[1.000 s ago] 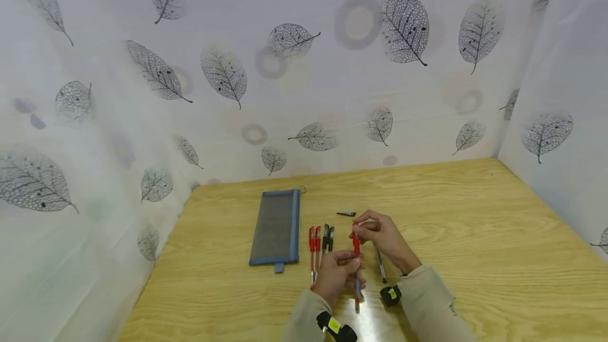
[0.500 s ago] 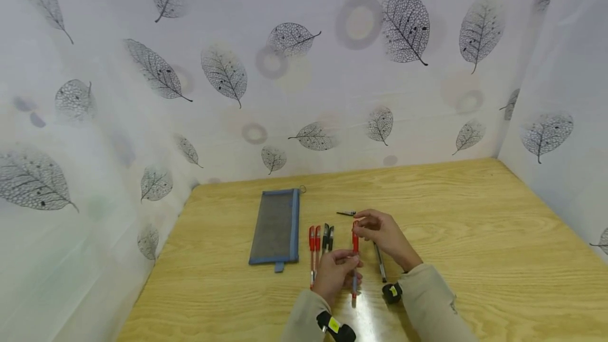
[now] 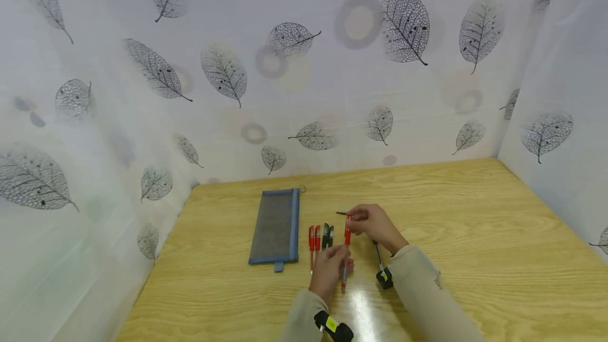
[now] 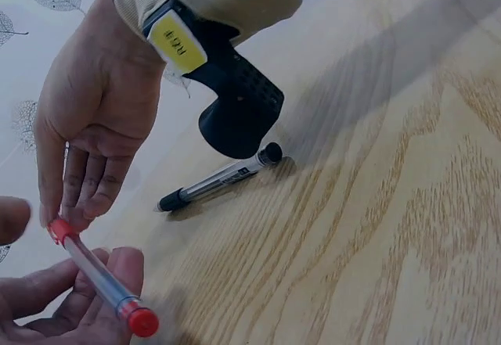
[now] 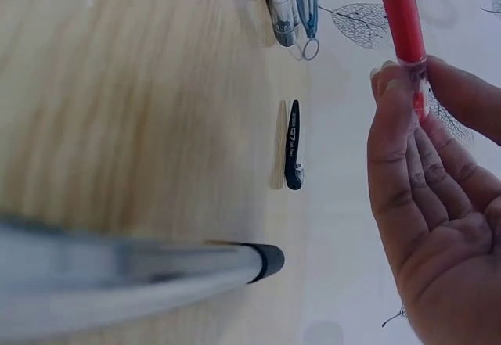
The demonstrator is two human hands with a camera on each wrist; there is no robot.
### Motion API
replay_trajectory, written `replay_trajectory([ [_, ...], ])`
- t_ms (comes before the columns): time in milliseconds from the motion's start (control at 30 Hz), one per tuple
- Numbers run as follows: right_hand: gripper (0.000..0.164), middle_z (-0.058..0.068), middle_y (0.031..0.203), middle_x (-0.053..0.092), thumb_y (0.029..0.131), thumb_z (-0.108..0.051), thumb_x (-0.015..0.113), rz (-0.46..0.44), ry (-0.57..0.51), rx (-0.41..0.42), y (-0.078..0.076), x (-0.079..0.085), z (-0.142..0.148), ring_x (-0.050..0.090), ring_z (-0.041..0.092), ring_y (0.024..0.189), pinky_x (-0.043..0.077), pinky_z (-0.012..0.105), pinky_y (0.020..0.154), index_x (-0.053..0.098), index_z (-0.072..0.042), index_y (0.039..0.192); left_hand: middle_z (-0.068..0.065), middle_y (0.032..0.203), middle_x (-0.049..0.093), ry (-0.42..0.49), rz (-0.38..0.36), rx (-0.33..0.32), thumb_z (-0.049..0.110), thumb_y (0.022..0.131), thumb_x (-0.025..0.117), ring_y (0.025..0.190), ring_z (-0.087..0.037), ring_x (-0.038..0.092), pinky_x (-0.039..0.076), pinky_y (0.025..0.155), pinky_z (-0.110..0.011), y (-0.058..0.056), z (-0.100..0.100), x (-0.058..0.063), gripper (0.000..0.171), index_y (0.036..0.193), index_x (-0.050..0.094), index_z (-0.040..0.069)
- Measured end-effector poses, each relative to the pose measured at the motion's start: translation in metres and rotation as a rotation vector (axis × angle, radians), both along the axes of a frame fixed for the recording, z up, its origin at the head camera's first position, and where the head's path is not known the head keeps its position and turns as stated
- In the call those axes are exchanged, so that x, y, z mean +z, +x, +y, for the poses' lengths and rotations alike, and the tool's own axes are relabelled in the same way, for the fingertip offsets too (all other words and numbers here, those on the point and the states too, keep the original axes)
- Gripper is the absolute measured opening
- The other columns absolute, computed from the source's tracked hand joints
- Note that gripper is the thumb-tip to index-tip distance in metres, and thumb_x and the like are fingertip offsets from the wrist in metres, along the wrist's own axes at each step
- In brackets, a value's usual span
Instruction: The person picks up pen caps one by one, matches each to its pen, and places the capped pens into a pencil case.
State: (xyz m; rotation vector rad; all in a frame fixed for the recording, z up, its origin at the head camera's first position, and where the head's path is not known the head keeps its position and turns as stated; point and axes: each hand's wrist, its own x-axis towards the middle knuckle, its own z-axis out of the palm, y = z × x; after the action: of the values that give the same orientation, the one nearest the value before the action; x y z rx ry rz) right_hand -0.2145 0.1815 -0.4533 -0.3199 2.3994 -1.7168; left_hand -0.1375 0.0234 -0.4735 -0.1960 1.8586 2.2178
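Observation:
A red gel pen [image 3: 344, 263] with a clear barrel is held between both hands over the table. My left hand [image 3: 328, 271] grips its barrel; in the left wrist view the red end plug [image 4: 143, 322] points toward the camera. At the other end, the thumb and fingertips of my right hand [image 3: 375, 225] pinch the red cap end [image 5: 421, 95]. Below the right wrist lies an uncapped black pen [image 4: 223, 181]. Its black cap [image 5: 293, 145] rests on the table beyond the hands, partly covered by the right fingers in the head view.
Two red pens [image 3: 311, 239] and two black pens [image 3: 325, 235] lie side by side left of the hands, their lower ends behind the left hand. Farther left is a grey mesh pouch [image 3: 274, 226] with blue edging. Leaf-patterned curtain [image 3: 332, 67] surrounds the wooden table [image 3: 475, 226].
Both hands have shifted left and slightly away from the body, carrying the red pen with them. The right fingers now overlap the loose black cap. The other pens and the pouch stay put.

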Motion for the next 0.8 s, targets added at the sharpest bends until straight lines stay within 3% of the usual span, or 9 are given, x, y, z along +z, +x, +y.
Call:
replay_trajectory([
  [200,0.031,0.017,0.092,0.07,0.091,-0.003,0.064,-0.04,0.064,-0.017,-0.011,0.001,-0.011,0.069,0.025,0.079,0.057,0.04,0.074,0.059,0.014,0.116,-0.021,0.107,0.065,0.023,-0.02,0.064,0.016,0.105,0.039,0.088,-0.015,0.062,0.054,0.081,-0.033,-0.002,-0.002,0.004,0.038,0.118,0.056,-0.015],
  [433,0.026,0.016,0.085,0.069,0.086,0.001,0.065,-0.033,0.191,-0.051,-0.018,-0.001,-0.021,0.068,0.021,0.071,0.057,0.034,0.066,0.063,0.015,0.108,-0.028,0.123,0.058,-0.039,0.001,0.061,0.023,0.107,0.029,0.112,-0.034,0.059,0.049,0.093,-0.042,-0.003,-0.006,0.006,0.05,0.125,0.049,-0.018],
  [567,0.02,0.013,0.08,0.068,0.082,0.002,0.068,-0.025,0.262,-0.068,-0.02,-0.005,-0.026,0.065,0.018,0.066,0.055,0.031,0.064,0.067,0.013,0.099,-0.028,0.127,0.056,-0.068,0.017,0.063,0.022,0.107,0.026,0.12,-0.038,0.054,0.044,0.1,-0.047,-0.003,-0.008,0.006,0.05,0.126,0.05,-0.018],
  [800,0.016,0.011,0.076,0.069,0.082,0.004,0.07,-0.055,0.261,-0.107,-0.021,-0.01,-0.033,0.066,0.018,0.064,0.055,0.03,0.06,0.068,0.013,0.095,-0.031,0.132,0.051,-0.046,0.033,0.092,0.02,0.107,0.026,0.127,-0.042,0.046,0.034,0.108,-0.05,-0.001,-0.01,0.007,0.049,0.127,0.048,-0.019],
])
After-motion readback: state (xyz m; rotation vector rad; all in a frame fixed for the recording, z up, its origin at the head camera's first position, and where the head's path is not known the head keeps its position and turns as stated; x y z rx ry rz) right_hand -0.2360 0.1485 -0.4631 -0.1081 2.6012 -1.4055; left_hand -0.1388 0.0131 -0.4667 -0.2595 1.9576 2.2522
